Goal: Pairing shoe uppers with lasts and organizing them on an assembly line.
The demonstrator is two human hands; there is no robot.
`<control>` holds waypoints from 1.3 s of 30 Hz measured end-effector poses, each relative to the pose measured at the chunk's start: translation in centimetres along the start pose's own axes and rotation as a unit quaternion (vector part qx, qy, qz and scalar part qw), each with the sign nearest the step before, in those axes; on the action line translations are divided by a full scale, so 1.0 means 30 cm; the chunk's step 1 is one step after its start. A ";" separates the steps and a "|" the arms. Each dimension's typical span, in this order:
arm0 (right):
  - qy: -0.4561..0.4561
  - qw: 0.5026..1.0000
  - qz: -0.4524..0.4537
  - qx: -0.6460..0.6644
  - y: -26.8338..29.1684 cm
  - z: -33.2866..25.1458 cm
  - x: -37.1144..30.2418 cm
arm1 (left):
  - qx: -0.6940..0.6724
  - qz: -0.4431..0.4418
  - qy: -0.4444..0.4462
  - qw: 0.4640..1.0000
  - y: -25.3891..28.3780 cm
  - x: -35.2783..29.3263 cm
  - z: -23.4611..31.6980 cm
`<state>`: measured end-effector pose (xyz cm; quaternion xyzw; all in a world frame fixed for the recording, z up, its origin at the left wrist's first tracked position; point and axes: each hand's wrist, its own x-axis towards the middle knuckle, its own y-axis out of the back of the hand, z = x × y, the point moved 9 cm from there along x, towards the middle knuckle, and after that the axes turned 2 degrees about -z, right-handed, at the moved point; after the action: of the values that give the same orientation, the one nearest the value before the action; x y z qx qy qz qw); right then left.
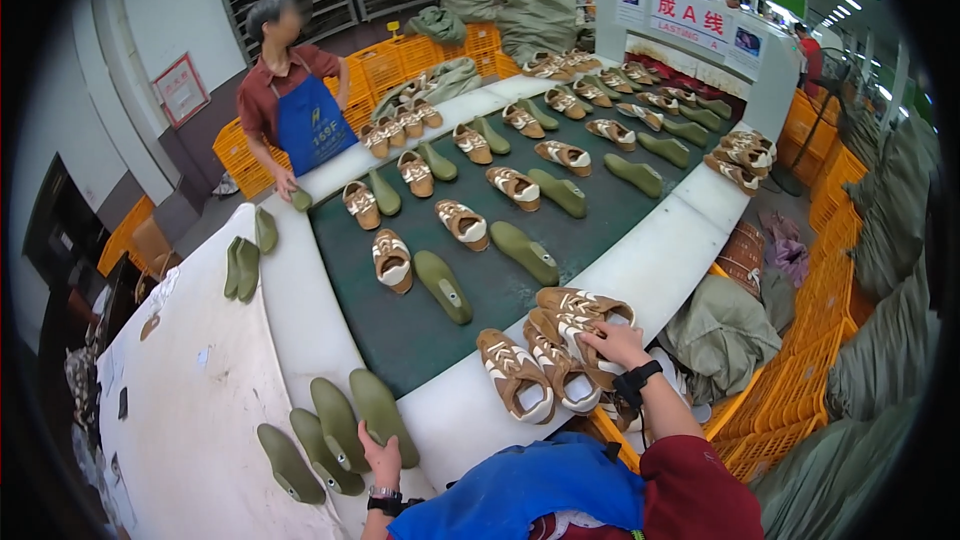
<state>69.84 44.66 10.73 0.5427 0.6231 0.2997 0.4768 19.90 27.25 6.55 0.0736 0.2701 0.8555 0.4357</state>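
At the lower left, my left hand (381, 462) is closed around the lower end of a green shoe last (378, 402) at the white table's corner. Several more green lasts (288, 462) lie in a row just left of it. Toward the right, my right hand (614, 345) grips the heel end of a brown sneaker (570, 317) with white stripes. That sneaker sits partly over another brown sneaker (560, 372), and a further one (513, 375) lies to their left on the white ledge. My right fingertips are partly hidden by the shoe.
Rows of sneakers and green lasts stand on a dark green conveyor (400, 335) edged by a white ledge (670, 260). Across it, a person in a blue apron (318, 125) touches a last (299, 200). Orange crates (790, 400) and grey-green sacks (722, 325) crowd the right side.
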 end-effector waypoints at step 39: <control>0.009 1.000 0.012 -0.001 -0.032 -0.016 0.054 | 0.463 -0.100 -0.063 0.879 -0.291 0.676 0.117</control>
<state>69.09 46.05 9.62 0.5473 0.6205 0.3111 0.4676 14.95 48.72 2.69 0.2934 0.6131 0.5783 0.4512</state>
